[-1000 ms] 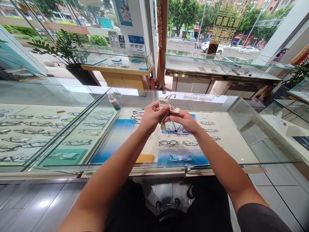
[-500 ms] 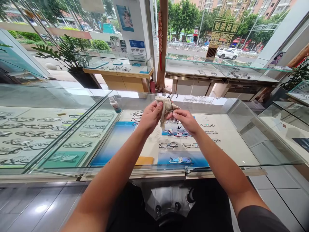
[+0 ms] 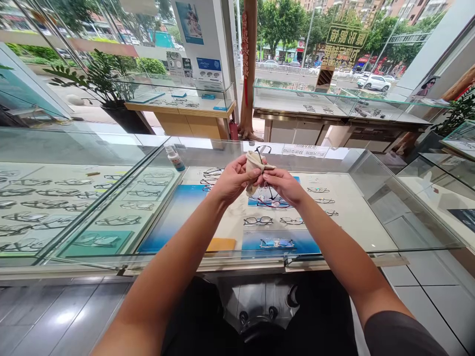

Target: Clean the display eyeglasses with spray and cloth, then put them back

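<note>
The left hand (image 3: 234, 178) pinches a cream cloth (image 3: 254, 161) between thumb and fingers, and the right hand (image 3: 285, 185) grips a thin dark pair of glasses (image 3: 269, 190), the fingertips of the two nearly meeting at the cloth. These glasses are held above the glass-topped bench (image 3: 361, 225), one end showing at twelve o'clock above the cloth, another at five o'clock below the fingers; their middle is hidden. Taking them as the clock's centre, a red-rimmed pair (image 3: 275, 203) lies beneath the right hand at five o'clock, dark-framed spectacles (image 3: 258, 221) at six, and a blue-lensed pair (image 3: 277, 243) farther out, between five and six, on a blue-and-white card (image 3: 249, 243). An orange item (image 3: 221, 244) is partly covered by the left forearm at seven. At eight lies a blue board (image 3: 166, 217); just past nine, a spray bottle (image 3: 174, 158) stands on the bench. Rows of eyeglasses (image 3: 59, 203) fill the glass case well off near nine. Beyond the bench, a red extinguisher (image 3: 233, 129) stands at eleven and a potted plant (image 3: 107, 84) at ten.
</note>
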`<state>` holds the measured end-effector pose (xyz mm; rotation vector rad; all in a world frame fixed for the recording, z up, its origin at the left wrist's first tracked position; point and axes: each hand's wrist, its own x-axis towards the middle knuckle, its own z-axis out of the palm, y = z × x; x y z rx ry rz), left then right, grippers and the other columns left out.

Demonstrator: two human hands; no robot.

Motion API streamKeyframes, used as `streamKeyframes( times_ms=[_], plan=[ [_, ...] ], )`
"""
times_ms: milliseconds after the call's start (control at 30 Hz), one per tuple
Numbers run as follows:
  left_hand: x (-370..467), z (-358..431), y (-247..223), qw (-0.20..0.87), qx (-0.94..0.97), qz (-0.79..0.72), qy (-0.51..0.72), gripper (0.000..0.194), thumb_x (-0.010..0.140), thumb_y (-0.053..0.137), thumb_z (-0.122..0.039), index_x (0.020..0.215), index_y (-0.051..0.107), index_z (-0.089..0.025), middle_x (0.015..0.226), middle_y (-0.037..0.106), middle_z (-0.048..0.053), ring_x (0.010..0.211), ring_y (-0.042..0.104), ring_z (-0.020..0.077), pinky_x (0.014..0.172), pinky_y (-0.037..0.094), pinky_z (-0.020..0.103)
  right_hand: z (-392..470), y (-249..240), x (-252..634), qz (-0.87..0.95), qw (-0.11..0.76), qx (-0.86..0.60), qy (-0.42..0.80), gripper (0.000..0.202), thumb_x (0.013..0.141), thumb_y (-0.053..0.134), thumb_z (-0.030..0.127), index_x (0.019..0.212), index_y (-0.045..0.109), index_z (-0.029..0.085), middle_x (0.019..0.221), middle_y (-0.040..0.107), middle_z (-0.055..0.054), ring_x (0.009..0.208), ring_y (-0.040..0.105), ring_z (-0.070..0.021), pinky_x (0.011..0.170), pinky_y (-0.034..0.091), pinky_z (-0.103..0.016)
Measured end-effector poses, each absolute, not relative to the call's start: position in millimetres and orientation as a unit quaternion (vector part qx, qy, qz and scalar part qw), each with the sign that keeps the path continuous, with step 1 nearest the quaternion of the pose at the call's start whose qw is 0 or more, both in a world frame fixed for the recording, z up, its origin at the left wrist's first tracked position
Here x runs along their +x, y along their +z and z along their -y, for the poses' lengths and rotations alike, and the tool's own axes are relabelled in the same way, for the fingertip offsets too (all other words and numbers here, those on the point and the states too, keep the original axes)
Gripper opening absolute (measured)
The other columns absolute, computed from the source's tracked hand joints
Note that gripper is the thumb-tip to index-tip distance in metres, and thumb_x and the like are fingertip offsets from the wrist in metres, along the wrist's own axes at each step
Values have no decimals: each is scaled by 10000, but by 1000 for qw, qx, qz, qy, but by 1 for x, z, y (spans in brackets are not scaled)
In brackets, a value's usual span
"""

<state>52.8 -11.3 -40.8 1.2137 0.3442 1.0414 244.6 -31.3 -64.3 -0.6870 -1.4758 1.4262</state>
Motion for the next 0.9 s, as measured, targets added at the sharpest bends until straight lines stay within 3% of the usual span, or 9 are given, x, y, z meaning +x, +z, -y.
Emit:
streamKeyframes(
  times_ms=[167,367,600,733,900],
  plan=[
    [57,11,-45,648,552,-176,494,435,750,1036,-387,956,727,-161,663,698,-3,533,621,109,566,528,237,29,-69,242,608,466,-286,576,375,853,858,590,845,808,219,885,741,-44,886,582,-199,882,449,-373],
    [61,12,-48,609,556,-212,524,522,768,990,-595,909,739,-159,607,686,9,466,612,129,435,441,226,29,-69,240,629,464,-292,551,441,876,834,656,841,808,217,921,758,-51,875,573,-191,888,462,-375],
    [59,8,-51,592,556,-218,541,595,853,863,-738,841,776,-149,554,651,22,437,593,138,444,450,260,30,-68,239,646,455,-290,541,431,906,811,649,879,830,218,974,774,-57,883,568,-189,886,447,-376],
    [57,6,-51,597,554,-197,546,551,890,858,-687,910,810,-138,599,690,35,454,593,139,466,458,271,31,-67,241,638,463,-296,539,422,932,780,636,909,830,218,1011,778,-65,909,586,-198,892,445,-376],
    [54,2,-50,631,524,-191,539,545,828,963,-548,1150,818,-133,929,835,105,604,682,157,576,563,301,32,-63,246,620,465,-288,563,400,928,779,629,924,821,231,990,783,-67,954,638,-222,969,487,-403]
  ],
)
